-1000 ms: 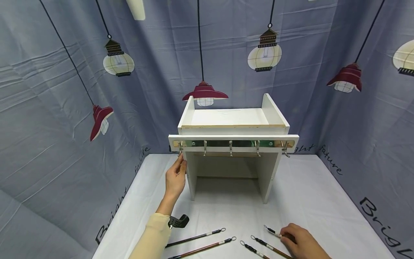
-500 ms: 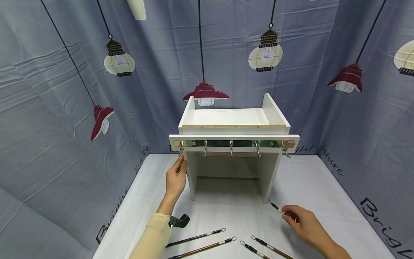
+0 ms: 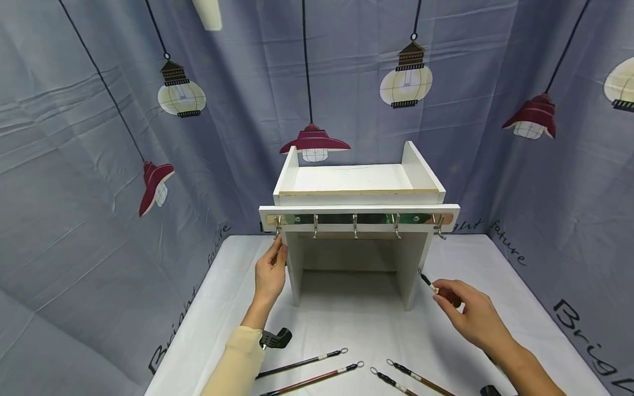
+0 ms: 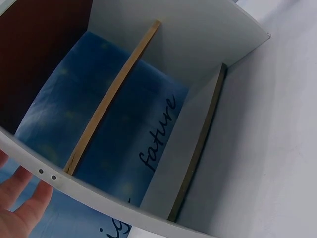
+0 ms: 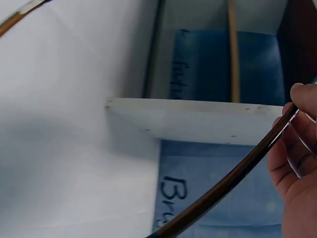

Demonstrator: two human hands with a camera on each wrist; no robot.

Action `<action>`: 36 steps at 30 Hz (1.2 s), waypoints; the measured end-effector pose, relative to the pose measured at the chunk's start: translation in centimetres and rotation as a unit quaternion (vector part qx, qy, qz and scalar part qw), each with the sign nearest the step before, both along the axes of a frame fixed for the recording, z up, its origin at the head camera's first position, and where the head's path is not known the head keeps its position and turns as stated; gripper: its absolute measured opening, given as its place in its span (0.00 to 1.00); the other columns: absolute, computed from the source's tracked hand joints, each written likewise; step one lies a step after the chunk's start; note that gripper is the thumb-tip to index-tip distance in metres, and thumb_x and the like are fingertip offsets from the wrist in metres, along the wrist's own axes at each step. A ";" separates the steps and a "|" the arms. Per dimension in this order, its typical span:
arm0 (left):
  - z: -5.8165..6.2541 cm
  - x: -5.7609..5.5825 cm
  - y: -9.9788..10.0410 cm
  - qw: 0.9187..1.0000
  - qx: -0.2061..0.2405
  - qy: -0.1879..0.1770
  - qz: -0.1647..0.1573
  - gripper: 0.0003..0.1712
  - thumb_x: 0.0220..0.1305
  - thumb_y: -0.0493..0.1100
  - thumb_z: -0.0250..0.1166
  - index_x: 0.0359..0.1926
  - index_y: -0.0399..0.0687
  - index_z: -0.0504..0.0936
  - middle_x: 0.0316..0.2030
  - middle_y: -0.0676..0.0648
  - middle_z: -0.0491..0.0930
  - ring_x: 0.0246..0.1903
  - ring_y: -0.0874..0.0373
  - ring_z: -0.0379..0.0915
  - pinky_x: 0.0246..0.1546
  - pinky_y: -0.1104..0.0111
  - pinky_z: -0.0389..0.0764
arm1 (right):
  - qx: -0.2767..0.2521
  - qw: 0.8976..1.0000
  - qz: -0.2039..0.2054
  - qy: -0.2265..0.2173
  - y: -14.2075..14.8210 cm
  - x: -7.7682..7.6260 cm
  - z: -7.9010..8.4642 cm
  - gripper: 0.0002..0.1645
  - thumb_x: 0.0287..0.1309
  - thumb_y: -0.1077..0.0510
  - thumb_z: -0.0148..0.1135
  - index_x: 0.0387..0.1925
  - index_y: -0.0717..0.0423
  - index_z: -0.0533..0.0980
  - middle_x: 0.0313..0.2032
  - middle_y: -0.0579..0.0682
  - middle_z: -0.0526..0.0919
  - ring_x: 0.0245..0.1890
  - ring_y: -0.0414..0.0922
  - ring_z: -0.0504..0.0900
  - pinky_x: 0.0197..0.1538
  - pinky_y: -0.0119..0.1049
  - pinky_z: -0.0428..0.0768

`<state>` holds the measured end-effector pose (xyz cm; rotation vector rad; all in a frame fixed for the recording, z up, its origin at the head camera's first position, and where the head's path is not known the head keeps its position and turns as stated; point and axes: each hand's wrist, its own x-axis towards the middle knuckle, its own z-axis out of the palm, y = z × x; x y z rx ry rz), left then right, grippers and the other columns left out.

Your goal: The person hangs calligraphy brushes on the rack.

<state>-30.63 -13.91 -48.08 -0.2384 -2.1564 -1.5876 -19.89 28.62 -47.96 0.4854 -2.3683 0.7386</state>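
A white wooden shelf stand (image 3: 359, 186) with a rail of metal hooks (image 3: 354, 225) along its front stands at the back of the white table (image 3: 356, 324). My left hand (image 3: 274, 263) rests with straight fingers against the stand's left side panel (image 3: 293, 269), and its fingertips (image 4: 22, 201) show beside that panel's edge. My right hand (image 3: 442, 294) pinches a thin dark brush (image 3: 426, 279), raised off the table just right of the stand's right panel (image 3: 413, 269). The brush's brown shaft (image 5: 233, 178) runs down from my fingers (image 5: 297, 99).
Several more brushes lie along the table's near edge: two (image 3: 302, 363) (image 3: 317, 378) on the left and two (image 3: 391, 380) (image 3: 416, 377) on the right. Blue curtains printed with lamps (image 3: 317, 82) close in the back and both sides.
My right hand lifted one brush off the table near its front edge and carried it up and away, toward the stand's right side. The left hand stayed on the left panel.
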 end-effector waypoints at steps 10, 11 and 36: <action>0.0 0.2 0.0 1.000 0.005 0.000 0.004 0.27 0.79 0.49 0.58 0.73 0.50 0.72 0.71 0.44 0.72 0.64 0.45 0.78 0.62 0.48 0.79 | -0.016 0.999 -0.015 0.023 -0.5 -0.5 2.8 0.23 0.48 0.72 0.77 0.46 0.55 0.82 0.30 0.39 0.81 0.28 0.28 0.73 0.27 0.19 0.70; 0.1 0.1 0.0 1.000 0.004 0.003 0.002 0.27 0.79 0.49 0.57 0.74 0.50 0.72 0.71 0.44 0.72 0.63 0.45 0.78 0.61 0.48 0.80 | -0.020 0.999 -0.019 0.024 -0.6 -0.4 3.0 0.23 0.48 0.71 0.77 0.46 0.55 0.82 0.30 0.39 0.81 0.28 0.28 0.73 0.26 0.20 0.70; 0.0 0.3 0.2 1.000 0.001 -0.002 0.001 0.29 0.79 0.51 0.57 0.74 0.46 0.70 0.71 0.43 0.72 0.61 0.44 0.80 0.58 0.50 0.82 | -0.122 0.987 -0.046 0.092 -1.6 0.1 4.9 0.23 0.46 0.75 0.76 0.46 0.63 0.82 0.29 0.43 0.84 0.28 0.20 0.76 0.36 0.14 0.73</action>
